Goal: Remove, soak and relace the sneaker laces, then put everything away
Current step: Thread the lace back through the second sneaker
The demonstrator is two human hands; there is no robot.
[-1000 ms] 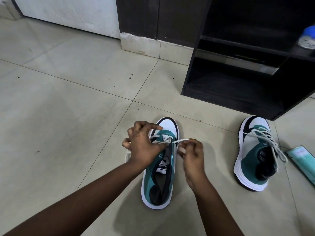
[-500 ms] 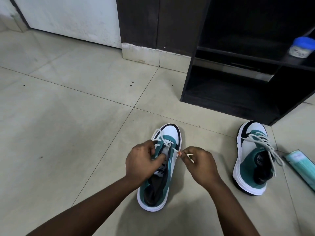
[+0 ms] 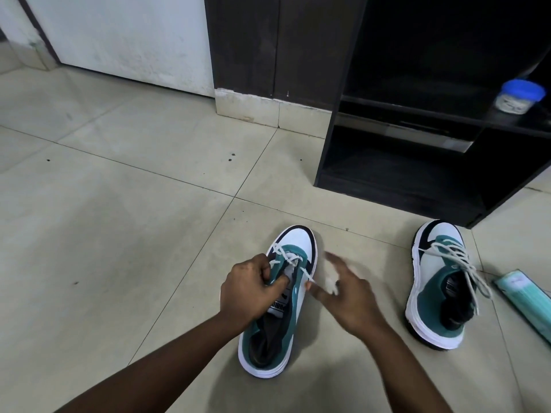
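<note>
Left hand [image 3: 253, 289] grips the near sneaker's [image 3: 278, 305] teal eyelet flap at lower centre – right hand [image 3: 347, 296], blurred, fingers spread beside the lace [image 3: 307, 274] end – whether it pinches it, cannot tell

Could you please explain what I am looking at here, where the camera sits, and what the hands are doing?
There is no machine: a person works with bare hands, and the single picture comes from a camera worn on the head, looking forward and down at a tiled floor. The left hand grips the tongue and collar of a teal and white sneaker that has only its lowest eyelets laced. The right hand is blurred beside a loose white lace end; I cannot tell whether it holds it. To the right stands the second sneaker, laced further up, and a teal packet. Behind is a dark shelf unit with a blue-lidded jar.
</note>
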